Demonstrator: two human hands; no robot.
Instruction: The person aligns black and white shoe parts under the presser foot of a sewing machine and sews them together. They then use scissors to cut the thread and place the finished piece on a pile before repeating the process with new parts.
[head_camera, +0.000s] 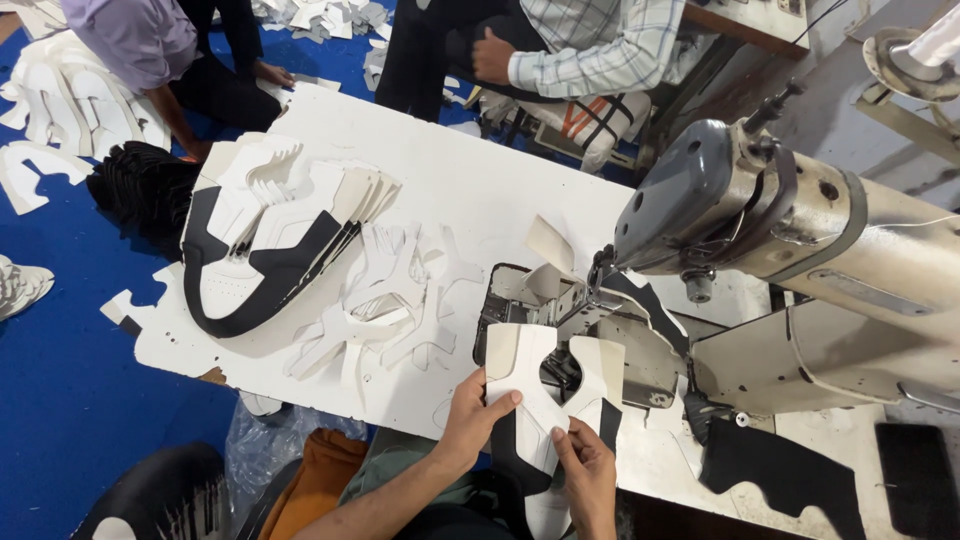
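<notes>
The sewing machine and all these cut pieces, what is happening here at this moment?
A person holds a white and black shoe upper piece with both hands, left hand on its left edge, right hand pinching its lower part, in front of the sewing machine. A stack of similar pieces and loose white cut shapes lie on the white table. Two other people sit at the far side.

A white shoe upper (545, 395) with black trim, cut flat with a notch in the middle, lies at the tabletop's near edge, its far end on the sewing machine's bed, its near end hanging past the edge.
</notes>
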